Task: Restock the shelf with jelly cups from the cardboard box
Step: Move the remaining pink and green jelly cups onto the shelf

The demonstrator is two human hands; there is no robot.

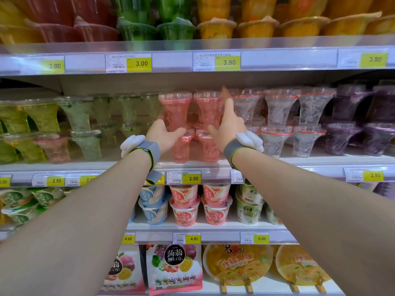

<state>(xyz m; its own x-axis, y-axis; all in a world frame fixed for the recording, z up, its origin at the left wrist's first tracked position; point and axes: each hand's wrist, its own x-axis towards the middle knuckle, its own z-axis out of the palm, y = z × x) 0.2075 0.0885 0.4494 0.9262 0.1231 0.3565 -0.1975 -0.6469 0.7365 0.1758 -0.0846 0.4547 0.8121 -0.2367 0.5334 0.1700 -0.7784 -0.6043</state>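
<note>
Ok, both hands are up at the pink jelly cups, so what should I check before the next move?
1. Left hand holds the upper left pink jelly cup: ok, thumb in front, fingers behind.
2. Right hand steadies the upper right pink jelly cup: ok, straight fingers against its side.
3. Upper cups seated on the lower pink jelly cups: cannot tell, blurred.
4. Flavour row: ok, pink stands between the green-trimmed cups and the clear red-rimmed cups.
5. Price tag unobstructed: ok, reads 2.50.
6. Cardboard box within reach: cannot tell, not in view.
</note>
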